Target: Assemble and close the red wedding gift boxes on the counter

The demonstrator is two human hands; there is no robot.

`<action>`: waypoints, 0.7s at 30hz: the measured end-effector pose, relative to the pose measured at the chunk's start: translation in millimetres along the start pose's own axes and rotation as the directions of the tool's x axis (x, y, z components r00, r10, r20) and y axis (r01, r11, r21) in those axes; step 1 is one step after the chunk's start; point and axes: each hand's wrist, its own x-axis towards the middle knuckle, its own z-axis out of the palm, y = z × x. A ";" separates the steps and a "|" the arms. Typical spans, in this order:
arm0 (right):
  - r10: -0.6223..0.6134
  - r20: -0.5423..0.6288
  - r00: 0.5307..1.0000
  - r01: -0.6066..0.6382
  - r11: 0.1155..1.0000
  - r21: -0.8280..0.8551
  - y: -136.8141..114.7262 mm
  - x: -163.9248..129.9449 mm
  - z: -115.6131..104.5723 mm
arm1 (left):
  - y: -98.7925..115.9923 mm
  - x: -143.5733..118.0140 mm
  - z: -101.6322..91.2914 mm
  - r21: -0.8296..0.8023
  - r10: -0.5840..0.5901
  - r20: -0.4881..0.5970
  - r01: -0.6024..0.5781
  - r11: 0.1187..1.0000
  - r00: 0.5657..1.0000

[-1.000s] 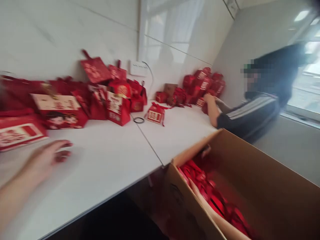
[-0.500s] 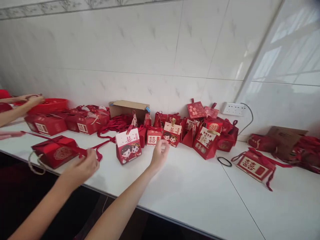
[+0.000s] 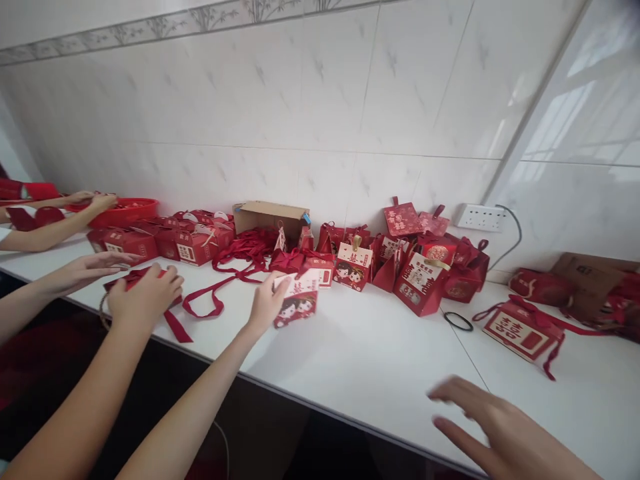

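My left hand [image 3: 267, 303] reaches across the white table [image 3: 380, 360] and grips a small red and white gift box with two cartoon figures [image 3: 299, 301], thumb on its top edge. The box leans over. My right hand [image 3: 483, 420] hovers over the table's front edge at the lower right, fingers spread and pointing left, holding nothing. Just behind the gripped box stands a similar cartoon box [image 3: 351, 267] among several red gift boxes.
A co-worker's two hands [image 3: 143, 297] press on a flat red box with a long ribbon [image 3: 210, 300] to my left; another person's hands reach a red basket [image 3: 123, 210] farther left. An open cardboard box [image 3: 270, 217], a black ring [image 3: 459, 321] and a wall socket [image 3: 480, 217] are also in view.
My view swung left from the carton of red items to the wall. My left hand reached the cartoon box, took hold and tipped it. My right hand came into view at the lower right.
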 end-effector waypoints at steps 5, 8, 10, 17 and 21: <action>0.053 -0.222 0.974 -0.011 0.982 0.186 -25.7 65.3 12.0 | 46.0 -38.0 89.5 -0.204 0.062 0.233 -0.014 0.979 0.970; 0.223 -0.299 0.928 -0.093 0.915 0.392 -25.6 81.5 15.6 | 69.3 -53.3 108.1 -0.299 0.107 0.340 0.000 0.954 0.934; 0.307 -0.316 0.898 -0.119 0.859 0.498 -23.4 82.1 14.8 | 80.0 -54.1 112.9 -0.330 0.135 0.386 0.000 0.944 0.912; 0.298 -0.351 0.888 -0.069 0.841 0.536 -11.5 73.3 15.9 | 103.2 -31.1 119.3 -0.481 0.166 0.438 0.075 0.873 0.884; 0.214 -0.420 0.882 0.030 0.864 0.503 -4.8 68.5 24.3 | 111.5 -24.4 126.9 -0.476 0.199 0.436 0.037 0.879 0.878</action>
